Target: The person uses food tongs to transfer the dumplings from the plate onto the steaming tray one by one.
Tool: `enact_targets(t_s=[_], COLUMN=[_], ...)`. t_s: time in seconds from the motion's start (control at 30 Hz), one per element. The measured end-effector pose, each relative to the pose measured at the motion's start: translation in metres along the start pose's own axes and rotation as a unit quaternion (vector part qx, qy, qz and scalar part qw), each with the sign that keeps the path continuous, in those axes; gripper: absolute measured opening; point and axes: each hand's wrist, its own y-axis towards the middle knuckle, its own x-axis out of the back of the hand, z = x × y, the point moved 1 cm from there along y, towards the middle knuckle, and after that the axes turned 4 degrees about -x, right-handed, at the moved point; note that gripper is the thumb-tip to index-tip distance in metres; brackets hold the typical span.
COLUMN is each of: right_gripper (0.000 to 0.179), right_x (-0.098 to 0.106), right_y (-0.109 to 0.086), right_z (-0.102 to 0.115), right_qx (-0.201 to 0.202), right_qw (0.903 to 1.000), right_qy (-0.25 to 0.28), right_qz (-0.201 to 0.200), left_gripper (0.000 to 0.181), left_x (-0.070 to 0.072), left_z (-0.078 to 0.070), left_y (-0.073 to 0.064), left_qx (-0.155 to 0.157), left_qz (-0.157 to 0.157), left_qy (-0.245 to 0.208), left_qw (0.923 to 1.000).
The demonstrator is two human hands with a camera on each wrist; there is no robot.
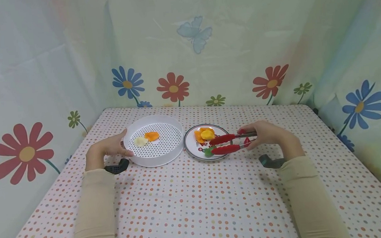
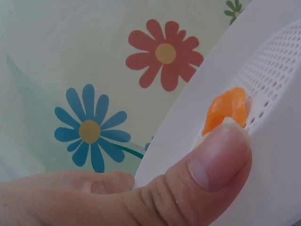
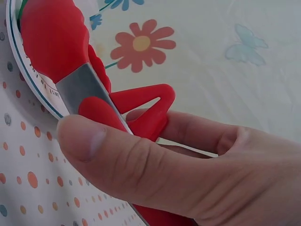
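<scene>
With thumb and fingers, my left hand (image 1: 112, 144) grips the left side of a round white steamer basket (image 1: 160, 161) that has a perforated bottom. Inside the basket lie a pale, whitish piece (image 1: 140, 141) and an orange piece (image 1: 152, 136). My right hand (image 1: 263, 132) holds red-tipped tongs (image 1: 228, 149) with metal arms, their tips spread apart above a plate (image 1: 193, 154). On that plate are orange pieces (image 1: 198, 136), a yellow piece (image 1: 207, 134) and a green piece (image 1: 208, 152), the green one beside the lower tong tip. The right thumb lies along the tongs' arm (image 3: 84, 89).
A dotted cloth (image 1: 197, 200) covers the table. The basket and the dark-rimmed plate stand side by side, basket on the left. Behind and at both sides hangs a flowered curtain (image 1: 227, 71). A dark wrist device (image 1: 117, 167) sits below each hand.
</scene>
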Motion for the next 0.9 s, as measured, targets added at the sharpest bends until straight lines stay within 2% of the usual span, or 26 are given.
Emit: enact_targets(t_s=[0.4,0.57,0.8,0.9], right_gripper=[0.073,0.076,0.074,0.075], right_x=[-0.006,-0.005,-0.002,0.001], right_y=[0.005,0.0,-0.001,-0.007], right_z=[0.011,0.009,0.017,0.017], right_qx=[0.001,-0.024,-0.016,-0.031], right_qw=[0.9999,0.9991,0.9998,0.9995], right_qy=[-0.011,-0.03,-0.015,-0.009], right_qz=[-0.003,-0.02,0.002,0.008], left_gripper=[0.129,0.13,0.129,0.132], left_x=[0.0,-0.001,0.0,0.0], left_z=[-0.001,-0.006,-0.002,-0.005], left_y=[-0.002,0.002,-0.009,-0.009], left_qx=[0.004,-0.016,-0.021,-0.027], left_qz=[0.0,0.011,0.019,0.027], left_qy=[-0.007,-0.004,0.001,0.001], left_qw=[1.0,0.9998,0.9996,0.9993])
